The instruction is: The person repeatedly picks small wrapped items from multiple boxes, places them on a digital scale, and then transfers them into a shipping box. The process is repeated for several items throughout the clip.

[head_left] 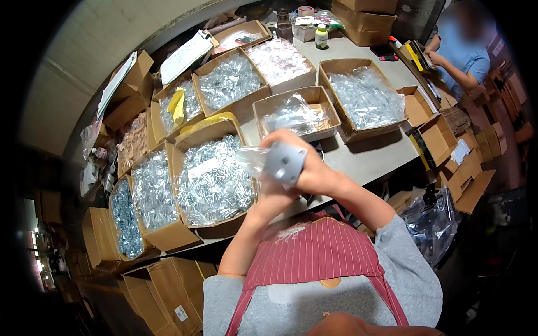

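Observation:
In front of my chest, both hands come together around a grey metal plate with small holes (pixel 284 163). My right hand (pixel 315 175) wraps its fingers over the top and far side of the plate. My left hand (pixel 273 200) is closed beneath it, its fingers partly hidden. A clear plastic bag (pixel 250 159) sticks out to the left from between the hands, somewhat blurred; whether the plate is inside it I cannot tell. Just left of the hands is a cardboard box of small bagged metal parts (pixel 216 185). Beyond them stands a shallower box with clear bags (pixel 292 116).
More open boxes of bagged parts (pixel 151 190) line the left of the grey table (pixel 367 162). A large box of clear bags (pixel 364 95) stands at the far right. A co-worker in blue (pixel 468 61) handles a box beyond. Empty cartons (pixel 168 291) lie below.

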The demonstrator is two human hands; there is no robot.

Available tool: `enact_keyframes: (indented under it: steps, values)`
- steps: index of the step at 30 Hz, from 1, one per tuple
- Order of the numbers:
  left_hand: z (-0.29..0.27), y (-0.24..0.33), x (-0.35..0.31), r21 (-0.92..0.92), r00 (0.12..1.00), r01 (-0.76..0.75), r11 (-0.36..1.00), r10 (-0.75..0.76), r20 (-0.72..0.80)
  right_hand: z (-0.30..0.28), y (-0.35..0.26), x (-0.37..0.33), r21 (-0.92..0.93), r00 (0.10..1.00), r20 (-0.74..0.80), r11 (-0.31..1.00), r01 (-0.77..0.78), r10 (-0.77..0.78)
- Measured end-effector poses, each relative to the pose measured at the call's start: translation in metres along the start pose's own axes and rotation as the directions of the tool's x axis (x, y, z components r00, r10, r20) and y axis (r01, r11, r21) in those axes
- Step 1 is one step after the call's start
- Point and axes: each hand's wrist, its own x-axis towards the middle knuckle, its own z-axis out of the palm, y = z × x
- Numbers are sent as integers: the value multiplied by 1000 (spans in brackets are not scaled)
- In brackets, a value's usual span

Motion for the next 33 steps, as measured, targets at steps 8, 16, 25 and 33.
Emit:
enact_keyframes:
  steps: [8, 16, 25, 33]
  values:
    - [-47, 1, -70, -347, 915, 72, 935, -201, -351, -48, 49, -48, 320, 968, -196, 943, -90, 158]
    - [7, -64, -79, -338, 946, 261, 904, -309, -99, 11, 170, -137, -341, 955, -168, 895, -288, 243]
    - [33, -168, -89, 432, 999, 43, 901, -30, -37, 44, 208, -148, -506, 952, -257, 817, -277, 163]
    - [26, -140, -90, 368, 961, 246, 897, -176, -212, 25, 165, -124, -564, 886, -301, 683, -464, 354]
